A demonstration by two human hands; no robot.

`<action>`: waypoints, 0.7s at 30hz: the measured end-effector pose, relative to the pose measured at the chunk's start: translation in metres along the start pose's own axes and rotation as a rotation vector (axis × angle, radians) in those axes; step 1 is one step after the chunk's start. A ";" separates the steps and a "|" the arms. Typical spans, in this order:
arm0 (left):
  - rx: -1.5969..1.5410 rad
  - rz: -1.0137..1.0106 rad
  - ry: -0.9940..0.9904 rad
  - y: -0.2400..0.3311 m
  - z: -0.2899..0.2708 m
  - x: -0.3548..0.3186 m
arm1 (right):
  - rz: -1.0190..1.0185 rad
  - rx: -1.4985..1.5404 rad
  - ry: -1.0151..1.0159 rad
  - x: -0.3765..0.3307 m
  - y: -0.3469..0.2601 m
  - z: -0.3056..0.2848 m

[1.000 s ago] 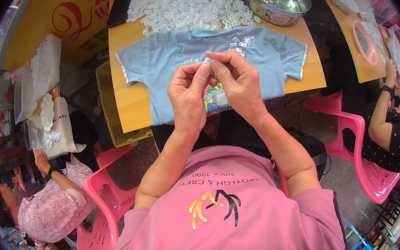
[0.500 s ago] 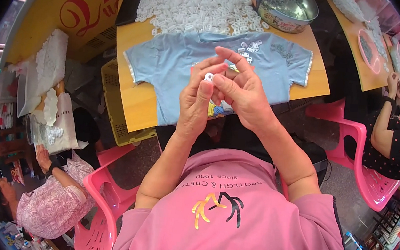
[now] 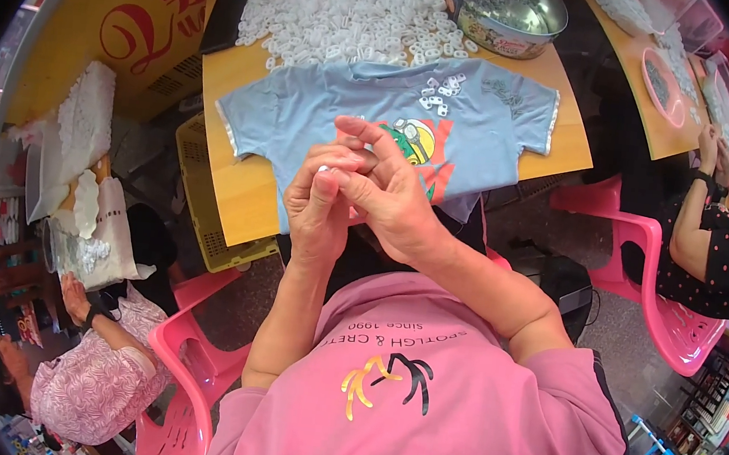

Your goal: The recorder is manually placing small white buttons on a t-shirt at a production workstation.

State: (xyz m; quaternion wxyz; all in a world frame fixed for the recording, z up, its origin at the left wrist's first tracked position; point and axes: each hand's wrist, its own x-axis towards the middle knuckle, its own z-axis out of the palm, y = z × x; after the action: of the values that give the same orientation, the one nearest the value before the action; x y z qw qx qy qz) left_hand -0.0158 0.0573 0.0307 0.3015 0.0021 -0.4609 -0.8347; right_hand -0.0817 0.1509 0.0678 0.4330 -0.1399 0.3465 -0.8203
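Observation:
Both my hands meet over the near part of a light blue T-shirt [image 3: 307, 101] spread on the table. Between the thumb and fingers of my left hand [image 3: 317, 209] is a small white plastic piece [image 3: 323, 169], mostly covered, with only its white edge showing. My right hand [image 3: 394, 204] is closed against it, thumb at the piece, index finger stretched above; whatever else its fingertips hold is hidden. On the shirt lies a small group of white pieces with holes [image 3: 435, 103]. Tiny grey bits [image 3: 505, 94] are scattered near the right sleeve.
A large heap of white plastic pieces [image 3: 351, 17] covers the table's far side, beside a round tin [image 3: 513, 41] of small grey bits. Pink chairs [image 3: 647, 248] stand at both sides. A person [image 3: 103, 351] sits at left, another [image 3: 709, 246] at right.
My joined hands have moved down and left, nearer my body, uncovering the shirt's colourful print. The white piece, plainly visible before, is now mostly covered by my fingers.

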 end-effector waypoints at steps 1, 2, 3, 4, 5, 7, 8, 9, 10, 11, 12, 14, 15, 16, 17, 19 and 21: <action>0.009 -0.007 0.011 0.001 -0.002 0.000 | -0.012 -0.019 0.000 0.000 0.003 0.000; 0.019 -0.013 0.021 0.001 -0.003 -0.001 | -0.025 -0.038 0.000 0.001 0.005 0.000; 0.019 -0.013 0.023 0.002 -0.004 -0.002 | -0.023 -0.038 0.000 0.001 0.005 0.001; 0.018 -0.034 0.032 0.004 -0.003 -0.002 | -0.027 -0.075 -0.002 0.003 0.005 0.001; 0.017 -0.054 0.041 0.006 -0.003 -0.001 | -0.031 -0.112 -0.004 0.005 0.004 0.001; 0.118 -0.012 0.088 0.012 -0.002 -0.001 | -0.036 -0.197 -0.054 0.006 0.000 -0.003; 0.221 0.029 0.136 0.017 -0.004 -0.001 | -0.042 -0.280 -0.105 0.007 -0.004 -0.006; 0.230 0.044 0.156 0.025 -0.011 -0.001 | -0.040 -0.281 -0.104 0.008 -0.011 -0.011; 0.244 0.062 0.177 0.039 -0.024 -0.001 | -0.039 -0.481 -0.042 0.011 -0.022 -0.019; 0.295 0.118 0.214 0.054 -0.038 -0.001 | -0.038 -0.681 0.021 0.014 -0.033 -0.028; 0.345 0.173 0.249 0.068 -0.052 0.000 | -0.173 -0.823 0.092 0.016 -0.040 -0.045; 0.384 0.250 0.459 0.093 -0.073 0.002 | -0.362 -1.107 0.243 0.020 -0.056 -0.082; 0.457 0.257 0.523 0.102 -0.091 -0.001 | -0.410 -1.248 0.321 0.021 -0.063 -0.097; 0.503 0.230 0.604 0.111 -0.117 -0.009 | -0.410 -1.246 0.320 0.022 -0.067 -0.107; 0.560 0.200 0.701 0.113 -0.136 -0.014 | -0.417 -1.477 0.367 0.021 -0.071 -0.116; 0.718 0.110 0.800 0.113 -0.196 -0.037 | -0.420 -1.705 0.411 0.023 -0.070 -0.121; 0.823 0.056 0.812 0.099 -0.230 -0.053 | -0.400 -1.828 0.432 0.025 -0.068 -0.119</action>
State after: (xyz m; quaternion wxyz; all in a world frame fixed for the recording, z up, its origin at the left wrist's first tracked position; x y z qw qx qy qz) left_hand 0.1419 -0.1321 -0.0394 0.4504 0.4272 -0.5947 -0.5109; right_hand -0.2011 0.2106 0.0270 -0.0645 -0.3259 0.8943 -0.2998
